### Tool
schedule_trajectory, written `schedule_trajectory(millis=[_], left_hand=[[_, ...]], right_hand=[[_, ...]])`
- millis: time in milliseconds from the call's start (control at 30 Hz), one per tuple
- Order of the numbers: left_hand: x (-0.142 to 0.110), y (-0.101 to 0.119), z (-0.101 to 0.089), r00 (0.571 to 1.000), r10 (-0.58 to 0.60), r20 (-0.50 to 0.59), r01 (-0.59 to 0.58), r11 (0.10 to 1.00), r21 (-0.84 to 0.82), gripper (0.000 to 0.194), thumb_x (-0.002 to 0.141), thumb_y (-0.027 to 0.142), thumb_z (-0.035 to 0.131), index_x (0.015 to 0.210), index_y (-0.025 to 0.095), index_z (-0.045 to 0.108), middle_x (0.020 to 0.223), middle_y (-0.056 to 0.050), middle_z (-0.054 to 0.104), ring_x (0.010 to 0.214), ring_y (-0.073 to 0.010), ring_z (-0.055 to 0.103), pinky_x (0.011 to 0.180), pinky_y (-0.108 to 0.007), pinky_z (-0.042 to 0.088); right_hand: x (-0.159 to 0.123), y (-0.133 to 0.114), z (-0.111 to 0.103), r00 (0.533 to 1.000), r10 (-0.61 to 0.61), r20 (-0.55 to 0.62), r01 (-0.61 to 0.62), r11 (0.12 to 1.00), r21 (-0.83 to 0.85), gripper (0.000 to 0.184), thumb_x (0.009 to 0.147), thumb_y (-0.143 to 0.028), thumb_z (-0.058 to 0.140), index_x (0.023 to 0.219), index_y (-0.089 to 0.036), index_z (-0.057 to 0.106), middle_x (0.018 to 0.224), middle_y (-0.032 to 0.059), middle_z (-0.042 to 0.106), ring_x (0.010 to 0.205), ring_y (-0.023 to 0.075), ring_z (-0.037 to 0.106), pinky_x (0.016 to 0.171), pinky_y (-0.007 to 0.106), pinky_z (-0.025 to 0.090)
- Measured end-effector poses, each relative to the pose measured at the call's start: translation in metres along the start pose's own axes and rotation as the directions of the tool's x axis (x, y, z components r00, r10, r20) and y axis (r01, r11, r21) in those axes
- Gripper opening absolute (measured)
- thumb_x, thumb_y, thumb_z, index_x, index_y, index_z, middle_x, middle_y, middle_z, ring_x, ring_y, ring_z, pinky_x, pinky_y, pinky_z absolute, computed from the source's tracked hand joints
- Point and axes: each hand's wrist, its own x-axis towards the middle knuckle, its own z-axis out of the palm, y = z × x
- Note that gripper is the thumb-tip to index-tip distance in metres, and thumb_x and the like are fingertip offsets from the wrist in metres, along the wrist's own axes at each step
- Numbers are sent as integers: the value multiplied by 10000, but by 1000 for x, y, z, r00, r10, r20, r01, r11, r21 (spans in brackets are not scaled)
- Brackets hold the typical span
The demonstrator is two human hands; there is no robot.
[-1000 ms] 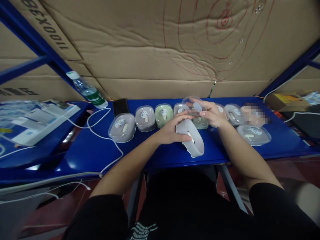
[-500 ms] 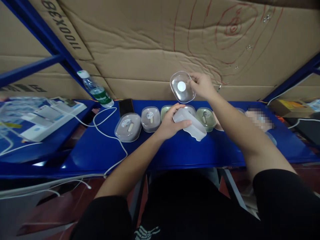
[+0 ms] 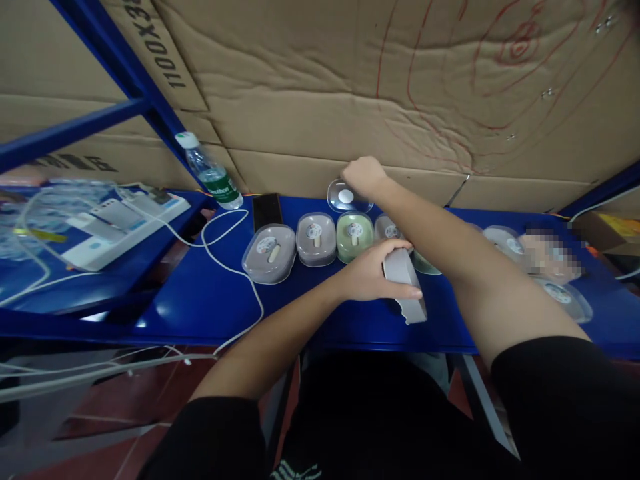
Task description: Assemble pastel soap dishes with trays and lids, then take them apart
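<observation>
My left hand grips a pale grey plastic box without a lid, tilted on its side above the table's front half. Thumb and fingers span its wall. At the back of the table, my right hand has its fingers curled at the edge of a clear lid with a round white sticker. The fingertips are partly hidden. Behind and left of the held box stands a row of lidded boxes: two greyish-pink ones, a green one and a grey one.
A water bottle and a dark phone stand and lie at the back left. A white cable runs across the blue table by a power strip. More lidded boxes lie on the right. Cardboard walls the back.
My right hand has lowered the clear lid from the air to the table's back edge. My left hand has brought the grey box nearer to me and tilted it more. The view has shifted.
</observation>
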Motion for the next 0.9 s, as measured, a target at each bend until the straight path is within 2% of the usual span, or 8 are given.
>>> schedule_trajectory(millis=[133,333,433,533,600,667,767,900], left_hand=[[1,0,1,999,-27,23,25,998,53,884,660,589,1010,1383,220,663,1411,-159,699,1280,-388,684,1160,-601,528],[0,3,-1,999,-41,34,38,996,79,879,666,578,1011,1403,240,674,1424,-152,697,1298,-398,682,1160,-615,532],[-1,4,0,999,-38,13,36,997,71,920,675,600,1002,1439,224,652,1452,-168,686,1306,-405,682,1159,-620,537],[1,-1,0,993,17,-115,-14,999,31,988,691,668,983,1481,213,601,1501,-187,654,1360,-409,659,1193,-625,517],[5,-10,-3,961,70,-266,-71,997,6,1059,694,740,962,1524,233,544,1520,-186,631,1383,-400,646,1200,-619,516],[9,-20,-10,906,108,-409,-121,993,-4,1089,720,810,915,1566,275,485,1522,-166,621,1374,-374,656,1175,-584,544],[16,-36,-25,837,134,-531,-144,989,24,1008,854,895,740,1627,348,395,1533,-128,615,1366,-338,674,1127,-519,578],[19,-45,-37,795,241,-557,-197,971,139,973,917,956,569,1670,396,313,1556,-111,593,1383,-337,668,1099,-496,586]], right_hand=[[3,-10,11,998,-34,52,33,999,12,331,1062,-280,581,1100,-117,866,1117,242,835,1187,390,760,981,487,547],[-9,3,9,998,19,65,-19,1000,0,366,1039,-203,546,1217,-101,849,1244,249,824,1174,367,757,948,453,547],[-24,16,1,998,68,11,-69,996,48,346,1032,-307,603,1210,-147,852,1224,219,830,1150,385,753,960,482,556],[-51,32,-11,988,107,-112,-78,968,239,393,1039,-483,619,1155,-192,857,1165,185,836,1130,399,745,973,539,580],[-76,43,-23,983,88,-159,-10,899,439,455,1044,-587,605,1170,-220,845,1140,150,838,1099,369,751,992,548,597],[-105,52,-36,990,26,-138,70,760,647,545,1044,-667,588,1304,-235,795,1152,117,836,1074,327,763,977,521,622],[-148,55,-52,983,-159,-91,163,540,825,755,956,-722,710,1551,-263,641,1374,115,788,1214,326,751,1005,490,634],[-186,43,-60,959,-260,-113,249,578,777,1047,742,-641,950,1654,-321,546,1640,113,630,1454,411,627,1197,586,540]])
